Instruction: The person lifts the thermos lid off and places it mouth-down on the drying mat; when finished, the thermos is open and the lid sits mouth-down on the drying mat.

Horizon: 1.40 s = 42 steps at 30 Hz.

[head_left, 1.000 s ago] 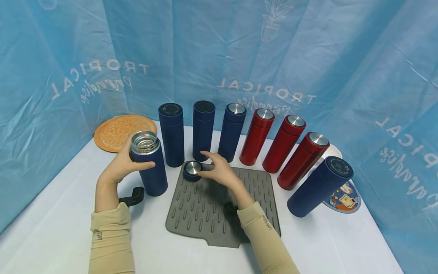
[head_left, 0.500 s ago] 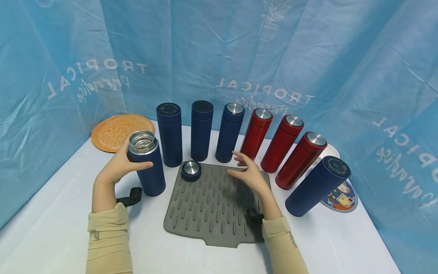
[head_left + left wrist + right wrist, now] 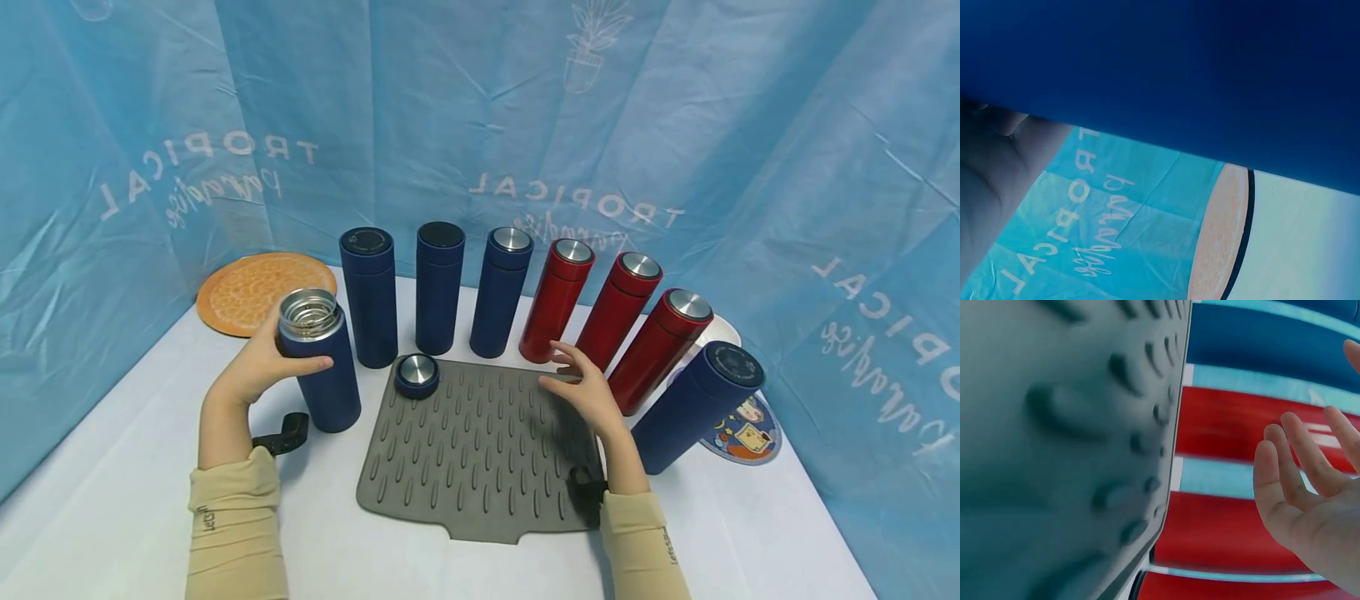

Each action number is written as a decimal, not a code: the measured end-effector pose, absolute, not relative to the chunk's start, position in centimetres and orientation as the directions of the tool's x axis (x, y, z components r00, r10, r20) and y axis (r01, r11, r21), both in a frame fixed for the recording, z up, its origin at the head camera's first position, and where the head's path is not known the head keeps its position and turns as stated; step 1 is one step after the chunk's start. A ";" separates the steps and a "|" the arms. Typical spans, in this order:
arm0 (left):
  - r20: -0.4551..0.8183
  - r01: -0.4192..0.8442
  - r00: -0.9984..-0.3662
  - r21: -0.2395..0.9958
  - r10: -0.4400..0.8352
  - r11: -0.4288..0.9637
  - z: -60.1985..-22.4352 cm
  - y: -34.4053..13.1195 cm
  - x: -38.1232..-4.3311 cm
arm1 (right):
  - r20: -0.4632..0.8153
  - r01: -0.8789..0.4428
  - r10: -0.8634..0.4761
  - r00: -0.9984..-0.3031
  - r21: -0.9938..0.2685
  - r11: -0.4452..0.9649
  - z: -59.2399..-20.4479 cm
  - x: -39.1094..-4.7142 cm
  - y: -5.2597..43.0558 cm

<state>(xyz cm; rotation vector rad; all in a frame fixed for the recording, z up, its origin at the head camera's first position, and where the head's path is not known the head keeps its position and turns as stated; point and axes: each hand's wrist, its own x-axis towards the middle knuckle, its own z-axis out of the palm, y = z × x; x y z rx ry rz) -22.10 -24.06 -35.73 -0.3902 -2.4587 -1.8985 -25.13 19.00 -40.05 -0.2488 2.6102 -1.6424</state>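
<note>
White tabletop (image 3: 330, 517) across lower frame, blue curtain (image 3: 420, 108) above, gray mat (image 3: 480, 454) lower center, left hand (image 3: 255, 365) gripping lidless blue bottle (image 3: 327, 387), right hand (image 3: 590, 393) loosely spread, empty.

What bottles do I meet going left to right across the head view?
Open blue bottle in the left hand, leftmost black-topped blue bottle, second black-topped blue bottle, silver-topped blue bottle, leftmost red bottle, middle red bottle, rightmost red bottle, rightmost blue bottle.
</note>
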 end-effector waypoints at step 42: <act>0.904 0.899 -0.423 0.428 -0.067 0.090 -32.5 -12.7 -20.8 | -0.104 0.016 -0.175 -0.979 -0.897 0.442 -40.9 -24.9 23.2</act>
